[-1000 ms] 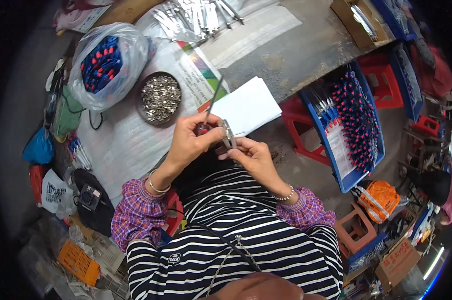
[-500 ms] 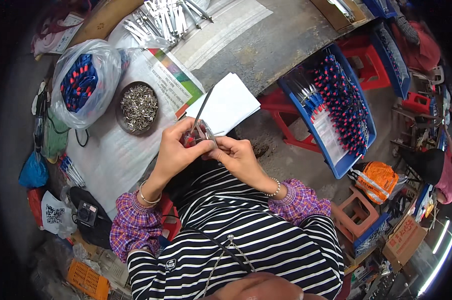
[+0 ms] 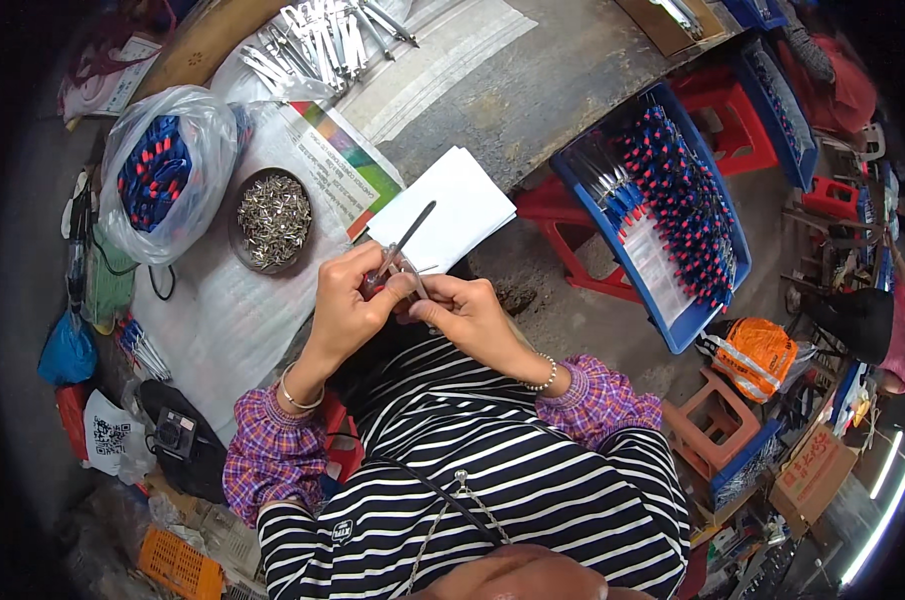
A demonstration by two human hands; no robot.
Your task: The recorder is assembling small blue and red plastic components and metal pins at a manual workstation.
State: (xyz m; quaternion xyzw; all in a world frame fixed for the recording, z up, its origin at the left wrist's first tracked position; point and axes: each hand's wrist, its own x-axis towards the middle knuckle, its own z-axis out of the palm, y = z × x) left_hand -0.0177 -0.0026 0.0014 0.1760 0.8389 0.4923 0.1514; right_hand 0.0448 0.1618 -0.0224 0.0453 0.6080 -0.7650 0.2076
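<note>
My left hand (image 3: 351, 290) is closed round a slim metal piece (image 3: 410, 230) with a dark, rounded end that points away from me. A bit of red shows at its fingers. My right hand (image 3: 465, 316) meets it fingertip to fingertip, pinched on a small part among the metal that its fingers mostly cover. Both hands are in front of my striped top, just short of a stack of white paper (image 3: 451, 205). Left of them stands a round dark bowl (image 3: 241, 238) filled with small metal pieces (image 3: 275, 218).
A clear plastic bag (image 3: 205, 150) holds blue-and-red pieces. Long metal parts (image 3: 323, 45) lie at the far side. At right, a blue tray (image 3: 663, 330) of blue-and-red-handled pieces rests by a red stool (image 3: 563, 225). Another person (image 3: 841, 90) sits at far right.
The slim metal piece has tilted and swung, its far end now lower and nearer me. My hands have shifted only slightly and stay together.
</note>
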